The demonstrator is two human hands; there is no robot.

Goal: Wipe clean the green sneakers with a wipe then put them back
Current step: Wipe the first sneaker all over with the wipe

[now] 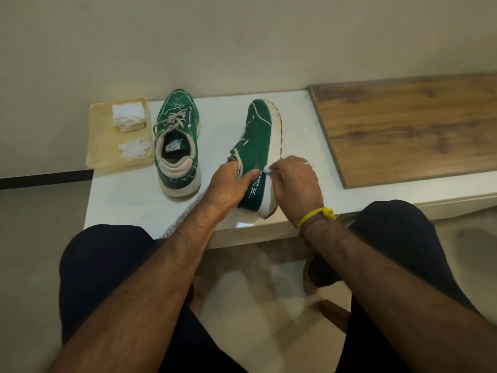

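Two green sneakers with cream soles are on a white table [129, 205]. The left sneaker [177, 141] stands upright, toe pointing away. The right sneaker [259, 146] is tipped onto its side, its sole facing right. My left hand [231, 183] grips this tipped sneaker at the collar, thumb on its green side. My right hand [294, 181] pinches a small white wipe [267, 169] against the sneaker's side near the sole edge. Most of the wipe is hidden under my fingers.
A cream tray [106, 146] at the table's left end holds a stack of folded white wipes [127, 114] and a crumpled one [134, 148]. A wooden board [408, 127] covers the table's right part. A wall rises behind. My knees flank the table's near edge.
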